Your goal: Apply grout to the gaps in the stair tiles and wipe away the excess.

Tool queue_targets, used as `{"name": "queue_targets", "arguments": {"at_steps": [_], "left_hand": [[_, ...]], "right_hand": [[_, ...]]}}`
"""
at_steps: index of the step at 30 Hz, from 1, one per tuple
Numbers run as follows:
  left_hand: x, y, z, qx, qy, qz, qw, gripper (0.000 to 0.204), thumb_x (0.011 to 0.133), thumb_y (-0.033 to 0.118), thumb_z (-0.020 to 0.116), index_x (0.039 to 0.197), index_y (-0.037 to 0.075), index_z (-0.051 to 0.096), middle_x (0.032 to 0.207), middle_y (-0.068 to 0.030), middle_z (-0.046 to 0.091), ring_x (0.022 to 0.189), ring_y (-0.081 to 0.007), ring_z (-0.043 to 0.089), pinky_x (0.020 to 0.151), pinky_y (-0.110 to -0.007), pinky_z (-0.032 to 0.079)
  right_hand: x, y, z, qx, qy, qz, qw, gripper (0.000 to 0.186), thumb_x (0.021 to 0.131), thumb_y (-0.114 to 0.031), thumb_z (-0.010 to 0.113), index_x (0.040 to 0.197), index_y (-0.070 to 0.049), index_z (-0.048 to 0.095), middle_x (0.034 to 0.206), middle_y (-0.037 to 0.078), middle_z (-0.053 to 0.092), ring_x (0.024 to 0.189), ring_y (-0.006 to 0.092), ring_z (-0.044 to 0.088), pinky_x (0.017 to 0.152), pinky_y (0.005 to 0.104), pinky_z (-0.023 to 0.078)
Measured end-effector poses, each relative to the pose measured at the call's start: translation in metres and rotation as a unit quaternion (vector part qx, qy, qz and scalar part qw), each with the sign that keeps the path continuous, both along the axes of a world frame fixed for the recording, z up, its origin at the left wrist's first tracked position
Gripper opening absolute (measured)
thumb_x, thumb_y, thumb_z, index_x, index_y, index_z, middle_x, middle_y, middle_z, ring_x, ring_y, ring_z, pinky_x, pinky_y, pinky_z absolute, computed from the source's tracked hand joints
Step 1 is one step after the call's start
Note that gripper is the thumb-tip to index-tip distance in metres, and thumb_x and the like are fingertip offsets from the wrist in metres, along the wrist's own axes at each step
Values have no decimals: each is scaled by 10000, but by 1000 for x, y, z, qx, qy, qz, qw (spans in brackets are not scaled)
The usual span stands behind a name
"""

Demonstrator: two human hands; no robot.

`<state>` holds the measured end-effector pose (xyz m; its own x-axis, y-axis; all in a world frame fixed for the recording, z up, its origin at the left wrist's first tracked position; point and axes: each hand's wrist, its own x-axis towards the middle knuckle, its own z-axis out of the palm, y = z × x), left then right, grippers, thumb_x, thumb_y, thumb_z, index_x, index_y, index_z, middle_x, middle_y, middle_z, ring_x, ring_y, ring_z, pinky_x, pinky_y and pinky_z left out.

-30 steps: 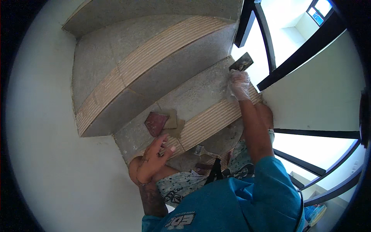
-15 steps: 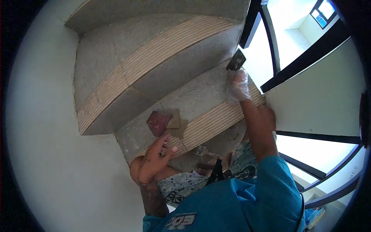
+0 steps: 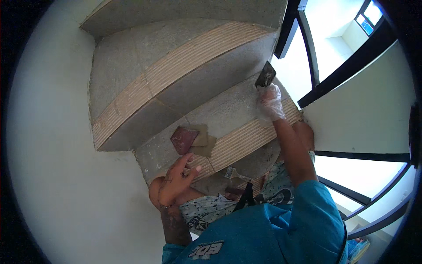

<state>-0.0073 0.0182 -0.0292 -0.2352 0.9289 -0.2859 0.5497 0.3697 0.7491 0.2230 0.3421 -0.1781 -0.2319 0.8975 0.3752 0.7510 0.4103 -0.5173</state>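
Note:
In a clear plastic glove, my right hand [image 3: 269,100] grips a putty knife [image 3: 266,75], its dark, smeared blade pointing up toward the riser at the step's right end. The glove hides the handle. My bare left hand [image 3: 178,179] rests by my left knee with fingers apart and slightly bent, holding nothing. Just beyond its fingertips, a dark red sheet of sandpaper [image 3: 183,140] lies on the grey step [image 3: 228,103], overlapping two tan pieces of sandpaper [image 3: 200,135].
A ribbed beige strip [image 3: 244,140] runs along the step's front edge. Below it lies a paintbrush [image 3: 233,173]. Another curved step [image 3: 127,57] rises beyond. Black railing bars [image 3: 349,61] stand at right; a pale wall [image 3: 52,132] bounds the left.
My right hand has moved slightly left and toward me with the putty knife, whose blade is tilted a little differently. The view has shifted slightly; my left hand keeps its place.

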Motion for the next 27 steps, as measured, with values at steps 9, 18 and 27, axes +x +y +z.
{"name": "queue_targets", "arguments": {"at_steps": [9,18,27], "left_hand": [[3,4,9,-7,-11,0,1000,514,816,296,647,1217,21,479,1092,-164,570,939,-256,566,803,-359,459],[8,5,7,6,-16,-11,1000,512,821,306,640,1220,31,477,1072,-161,568,920,-261,567,792,-361,462],[4,0,10,-3,-2,0,1000,516,810,286,653,1227,39,478,1082,-144,567,891,-237,563,759,-341,468]], "right_hand": [[1,4,-4,-11,124,61,990,192,814,-203,558,760,-19,561,678,188,553,662,367,542,567,445,403],[2,8,-21,-51,178,59,981,197,773,-221,578,823,-36,534,739,183,523,740,377,518,635,455,410],[21,-61,1,8,-21,123,992,185,827,-194,529,851,-15,571,723,187,561,706,386,554,594,450,434]]}}
